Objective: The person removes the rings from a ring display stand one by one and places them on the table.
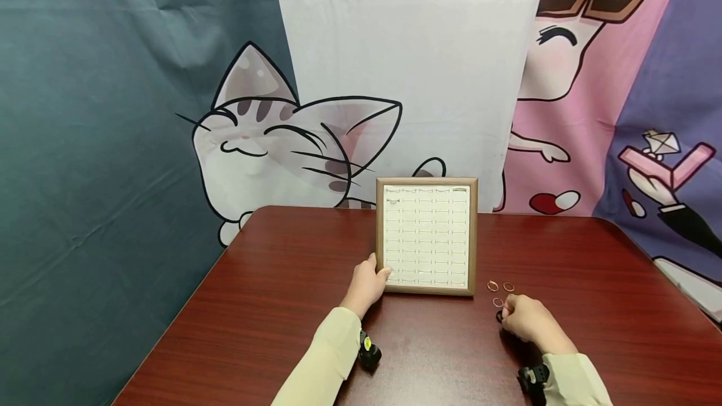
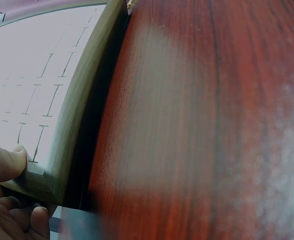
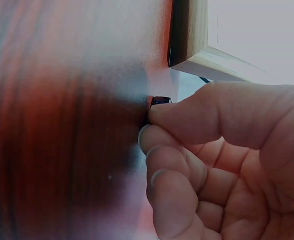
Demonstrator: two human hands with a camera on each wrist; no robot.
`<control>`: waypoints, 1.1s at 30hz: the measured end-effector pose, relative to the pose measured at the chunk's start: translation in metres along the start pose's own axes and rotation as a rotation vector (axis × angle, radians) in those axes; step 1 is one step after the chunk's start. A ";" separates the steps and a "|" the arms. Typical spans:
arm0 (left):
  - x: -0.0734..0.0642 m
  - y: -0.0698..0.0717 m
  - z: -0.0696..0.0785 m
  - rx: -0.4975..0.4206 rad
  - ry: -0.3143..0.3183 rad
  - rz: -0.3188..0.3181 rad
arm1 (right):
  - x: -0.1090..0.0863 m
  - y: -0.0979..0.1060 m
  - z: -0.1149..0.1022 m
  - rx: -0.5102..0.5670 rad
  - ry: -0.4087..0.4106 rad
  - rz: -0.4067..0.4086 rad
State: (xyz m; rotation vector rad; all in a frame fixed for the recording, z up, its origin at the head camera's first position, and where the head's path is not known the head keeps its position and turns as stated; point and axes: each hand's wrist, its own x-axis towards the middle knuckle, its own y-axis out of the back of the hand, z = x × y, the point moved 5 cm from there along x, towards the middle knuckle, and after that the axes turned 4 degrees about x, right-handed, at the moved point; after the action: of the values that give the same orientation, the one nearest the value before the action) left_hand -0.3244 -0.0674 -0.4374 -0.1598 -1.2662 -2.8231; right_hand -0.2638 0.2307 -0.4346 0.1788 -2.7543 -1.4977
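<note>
A ring display board point(image 1: 427, 291) with a wooden frame and a white slotted pad stands propped up on the table. My left hand point(image 1: 363, 286) grips its lower left corner, thumb over the front edge and fingers behind, as the left wrist view confirms. To the board's right, my right hand point(image 1: 527, 318) pinches a black ring point(image 3: 161, 100) between thumb and fingertip, low over the tabletop; much of the ring is hidden by the thumb. Just beyond those fingers lie a gold ring point(image 1: 493, 286), another thin ring point(image 1: 509, 287) and a third ring point(image 1: 497, 302).
Slim ring-like pieces sit in the pad's slots, one at the upper left point(image 1: 393, 201) and one at the top right point(image 1: 459, 190). The reddish-brown table point(image 1: 271, 306) is glossy. Behind it hangs a cartoon-printed cloth point(image 1: 451, 49).
</note>
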 end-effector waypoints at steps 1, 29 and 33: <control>0.000 0.000 0.000 0.001 -0.002 0.002 | 0.000 0.000 0.000 -0.005 0.007 0.004; -0.001 0.000 0.000 0.012 -0.018 0.023 | 0.022 0.025 -0.044 0.042 0.111 0.101; -0.001 0.000 0.000 0.020 -0.025 0.035 | 0.027 0.027 -0.054 0.066 0.137 0.146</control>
State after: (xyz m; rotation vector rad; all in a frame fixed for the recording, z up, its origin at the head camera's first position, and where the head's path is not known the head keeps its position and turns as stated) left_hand -0.3237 -0.0673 -0.4377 -0.2151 -1.2825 -2.7869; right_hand -0.2899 0.1976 -0.3846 0.0745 -2.6470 -1.3103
